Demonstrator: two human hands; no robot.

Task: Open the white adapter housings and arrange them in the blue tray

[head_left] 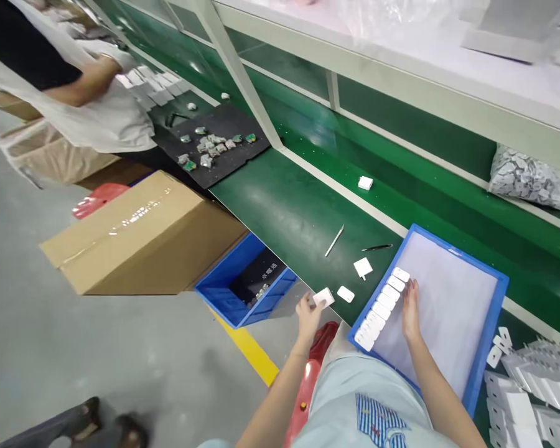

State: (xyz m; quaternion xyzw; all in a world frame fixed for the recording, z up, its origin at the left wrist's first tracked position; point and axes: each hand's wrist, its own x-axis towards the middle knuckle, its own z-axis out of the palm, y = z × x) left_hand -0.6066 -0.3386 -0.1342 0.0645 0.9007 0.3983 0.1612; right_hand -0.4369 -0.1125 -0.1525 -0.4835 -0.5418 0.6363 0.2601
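Observation:
My left hand (309, 316) is at the table's front edge, its thumb and fingers closed on a white square plastic case (324, 298). Over the blue-rimmed tray (481, 348), my right hand (411, 310) has its fingers stretched out beside a row of white rounded plates (379, 311). The fingertips are close to the row's far end; whether they touch it, I cannot tell. Between my hands, a single white plate (345, 294) lies on the green table, and a white square piece with a small tab (363, 268) is just behind it.
A white pen-like tool (335, 241) and black tweezers (377, 247) lie behind. Left are a blue bin (224, 311), a cardboard box (135, 236) and a black mat (168, 144) bearing small parts. A co-worker's arm (86, 81) is far left. White cases (513, 404) stand right.

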